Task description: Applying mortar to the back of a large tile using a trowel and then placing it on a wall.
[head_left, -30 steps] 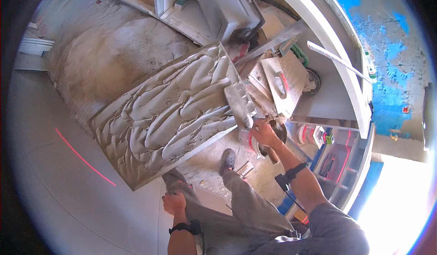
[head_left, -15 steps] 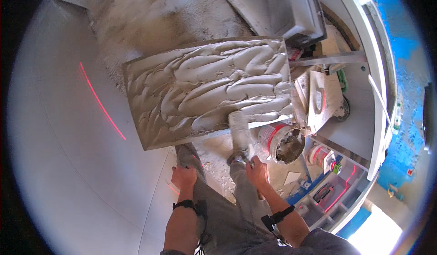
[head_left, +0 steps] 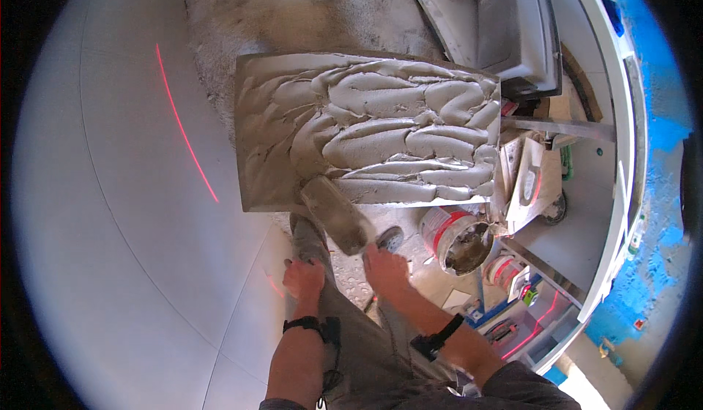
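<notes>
Mortar coat (head_left: 395, 150): grey, looping ridge pattern. Trowel (head_left: 335, 216): grey-brown. Bucket (head_left: 437, 232): white, red band. Wall (head_left: 663, 252): blue patches over grey. Laser line (head_left: 183, 133): red. Wrist strap (head_left: 302, 323): black.

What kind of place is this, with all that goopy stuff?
Probably a building site, or a room being fixed up. There's grey paste spread in ridges, a trowel in the right hand, and a smeared bucket nearby.

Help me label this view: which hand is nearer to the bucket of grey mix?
Right. The right hand, holding the trowel, is left of the bucket and slightly lower in the picture; the left hand is farther left.
</notes>
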`<state>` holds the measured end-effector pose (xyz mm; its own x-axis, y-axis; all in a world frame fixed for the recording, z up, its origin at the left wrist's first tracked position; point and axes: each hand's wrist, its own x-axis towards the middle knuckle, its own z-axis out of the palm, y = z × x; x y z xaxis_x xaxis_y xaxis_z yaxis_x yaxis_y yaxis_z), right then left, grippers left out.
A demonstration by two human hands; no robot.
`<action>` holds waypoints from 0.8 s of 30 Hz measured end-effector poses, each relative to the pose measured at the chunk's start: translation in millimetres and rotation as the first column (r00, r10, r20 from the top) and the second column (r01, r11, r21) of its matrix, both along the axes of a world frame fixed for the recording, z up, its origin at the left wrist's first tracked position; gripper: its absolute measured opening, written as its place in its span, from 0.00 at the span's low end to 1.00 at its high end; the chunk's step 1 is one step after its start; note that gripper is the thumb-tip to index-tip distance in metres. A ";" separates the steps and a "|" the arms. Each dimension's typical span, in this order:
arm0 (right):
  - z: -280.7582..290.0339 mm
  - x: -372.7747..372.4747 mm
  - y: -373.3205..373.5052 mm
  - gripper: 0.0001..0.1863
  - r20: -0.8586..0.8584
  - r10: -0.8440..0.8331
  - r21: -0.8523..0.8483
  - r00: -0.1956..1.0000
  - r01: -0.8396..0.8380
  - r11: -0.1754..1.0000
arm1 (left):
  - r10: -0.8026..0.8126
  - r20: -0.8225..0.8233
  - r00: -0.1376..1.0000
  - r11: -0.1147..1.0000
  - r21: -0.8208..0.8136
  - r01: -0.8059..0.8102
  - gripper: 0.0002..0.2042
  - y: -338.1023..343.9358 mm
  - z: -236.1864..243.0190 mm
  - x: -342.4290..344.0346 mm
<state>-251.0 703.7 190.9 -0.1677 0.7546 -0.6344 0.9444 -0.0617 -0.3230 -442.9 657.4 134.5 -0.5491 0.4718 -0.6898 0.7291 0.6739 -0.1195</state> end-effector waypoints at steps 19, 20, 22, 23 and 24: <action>-14.3 63.8 100.4 0.08 0.386 0.289 0.275 0.876 -0.408 0.871 | 0.078 -0.001 0.997 0.994 0.077 -0.078 0.18 1.6 9.1 -5.4; -16.4 59.3 101.1 0.08 0.390 0.143 0.269 0.910 -0.261 0.927 | 0.077 0.012 0.997 0.996 0.054 -0.077 0.18 2.2 9.7 -7.5; -27.2 38.9 69.4 0.13 0.214 -0.046 0.210 0.976 0.000 0.978 | 0.107 0.016 0.994 0.993 0.053 -0.107 0.18 1.8 12.1 -12.1; -32.7 33.1 50.8 0.15 0.096 -0.139 0.210 0.986 0.117 0.971 | 0.120 0.040 0.992 0.991 0.057 -0.123 0.19 5.0 10.6 -10.7; -26.0 19.1 37.3 0.16 -0.009 -0.143 0.149 0.990 0.143 0.979 | 0.131 0.035 0.991 0.990 0.057 -0.133 0.19 5.9 10.2 -11.5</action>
<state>-232.0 741.0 164.9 -0.0506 0.8566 -0.5135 0.9297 -0.1474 -0.3374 -454.4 663.3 144.8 -0.5878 0.4368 -0.6810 0.6362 0.7696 -0.0554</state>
